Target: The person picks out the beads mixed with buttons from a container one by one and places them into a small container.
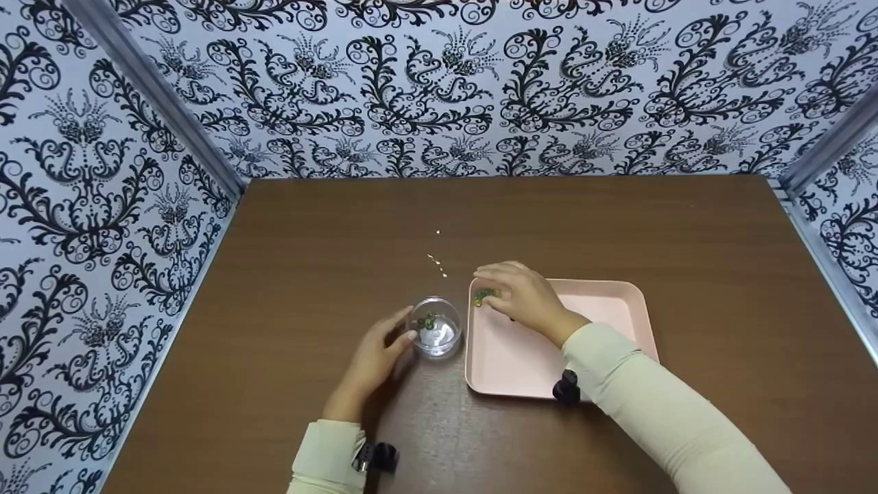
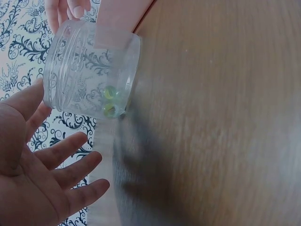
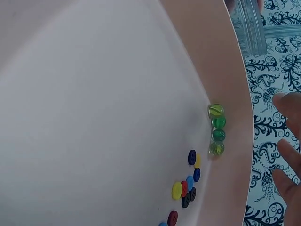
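Note:
A clear plastic jar (image 1: 437, 336) stands upright on the table, left of a pink tray (image 1: 521, 384). Green-yellow marbles (image 2: 109, 110) lie at the bottom of the jar. My left hand (image 1: 374, 353) touches the jar's left side with thumb and index finger, while its other fingers are spread loosely (image 2: 42, 179). Over the tray's far left corner is my right hand (image 1: 525, 298), its fingers apart and holding nothing visible (image 3: 291, 141). Below it, several green marbles (image 3: 218, 135) sit in a row against the tray wall. Coloured buttons (image 3: 184, 189) lie near them.
The brown table (image 1: 309, 240) is bordered by walls with black-and-white scroll patterns (image 1: 439, 89). Small pale specks (image 1: 437, 263) show on the table beyond the jar. Dark wrist devices (image 1: 566, 387) hang at both sleeves, the right one over the tray's near rim.

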Tool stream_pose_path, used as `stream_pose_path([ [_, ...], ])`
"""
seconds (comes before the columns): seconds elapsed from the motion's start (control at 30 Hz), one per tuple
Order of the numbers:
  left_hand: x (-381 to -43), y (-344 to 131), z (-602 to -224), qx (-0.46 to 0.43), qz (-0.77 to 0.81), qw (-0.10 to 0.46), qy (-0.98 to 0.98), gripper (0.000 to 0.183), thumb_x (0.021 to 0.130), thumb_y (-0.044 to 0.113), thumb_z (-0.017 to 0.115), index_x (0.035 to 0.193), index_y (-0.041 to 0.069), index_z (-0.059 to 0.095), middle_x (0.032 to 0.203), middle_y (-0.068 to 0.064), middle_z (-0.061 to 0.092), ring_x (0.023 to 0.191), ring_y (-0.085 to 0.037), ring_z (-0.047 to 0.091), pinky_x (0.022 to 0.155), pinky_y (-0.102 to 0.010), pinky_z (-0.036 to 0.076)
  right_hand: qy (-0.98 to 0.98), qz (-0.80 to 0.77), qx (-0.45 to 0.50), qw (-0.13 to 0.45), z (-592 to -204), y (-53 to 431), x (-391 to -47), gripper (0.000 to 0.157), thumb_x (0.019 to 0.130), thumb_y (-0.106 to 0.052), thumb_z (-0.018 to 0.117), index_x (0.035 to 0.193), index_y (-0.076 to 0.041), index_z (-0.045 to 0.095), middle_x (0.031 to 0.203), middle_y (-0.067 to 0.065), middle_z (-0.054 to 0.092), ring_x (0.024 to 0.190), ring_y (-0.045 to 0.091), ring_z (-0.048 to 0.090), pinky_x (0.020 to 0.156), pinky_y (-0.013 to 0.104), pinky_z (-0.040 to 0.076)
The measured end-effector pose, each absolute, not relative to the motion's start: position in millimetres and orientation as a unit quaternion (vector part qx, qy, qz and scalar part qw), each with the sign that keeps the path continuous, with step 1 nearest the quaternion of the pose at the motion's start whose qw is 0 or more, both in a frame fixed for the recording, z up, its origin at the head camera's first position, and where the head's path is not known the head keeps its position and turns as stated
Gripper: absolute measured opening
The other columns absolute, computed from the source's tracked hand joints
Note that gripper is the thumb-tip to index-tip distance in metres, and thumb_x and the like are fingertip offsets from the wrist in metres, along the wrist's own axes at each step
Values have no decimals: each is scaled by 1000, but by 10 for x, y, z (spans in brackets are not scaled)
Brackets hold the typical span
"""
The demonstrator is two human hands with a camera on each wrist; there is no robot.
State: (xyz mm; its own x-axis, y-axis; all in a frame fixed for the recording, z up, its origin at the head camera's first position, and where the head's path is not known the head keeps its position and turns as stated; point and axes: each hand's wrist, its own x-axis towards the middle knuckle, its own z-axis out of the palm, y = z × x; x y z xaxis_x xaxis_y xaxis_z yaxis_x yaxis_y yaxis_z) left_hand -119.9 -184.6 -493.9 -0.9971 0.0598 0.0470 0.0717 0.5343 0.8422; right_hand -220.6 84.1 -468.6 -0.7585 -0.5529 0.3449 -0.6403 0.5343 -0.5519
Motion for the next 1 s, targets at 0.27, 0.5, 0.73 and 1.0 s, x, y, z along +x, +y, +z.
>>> stream_pose_path([
  [0.27, -1200, -1847, -4933, -42, -472, 14, -880, 43, 93, 19, 63, 134, 5, 56, 136, -19, 55, 129, -39, 46, 110, -54, 31, -875, 334, 347, 46, -4707, 849, -2233, 37, 81, -13, 75, 117, -10, 70, 120, 5, 68, 114, 29, 59, 99, 43, 46],
  [0.5, -1207, -1851, -4935, -42, -471, 13, -881, 44, 93, 20, 63, 134, 5, 57, 136, -18, 55, 129, -39, 46, 110, -54, 31, -876, 332, 349, 34, -4730, 878, -2262, 32, 82, -12, 76, 114, -14, 72, 118, 3, 69, 109, 26, 61, 94, 42, 50],
  [0.73, -1202, -1848, -4935, -35, -472, 7, -881, 44, 94, 22, 63, 135, 7, 56, 137, -18, 54, 130, -39, 45, 110, -55, 31, -876, 337, 345, 20, -4759, 892, -2269, 34, 82, -13, 77, 116, -16, 72, 117, 1, 69, 106, 24, 62, 89, 41, 52],
  [1.0, -1188, -1843, -4910, -26, -496, -4, -868, 45, 94, 22, 63, 135, 7, 56, 139, -15, 54, 133, -36, 42, 113, -51, 29, -882, 339, 327, -3, -4808, 927, -2295, 33, 84, -14, 75, 116, -20, 72, 119, -1, 69, 111, 23, 61, 96, 42, 49],
])
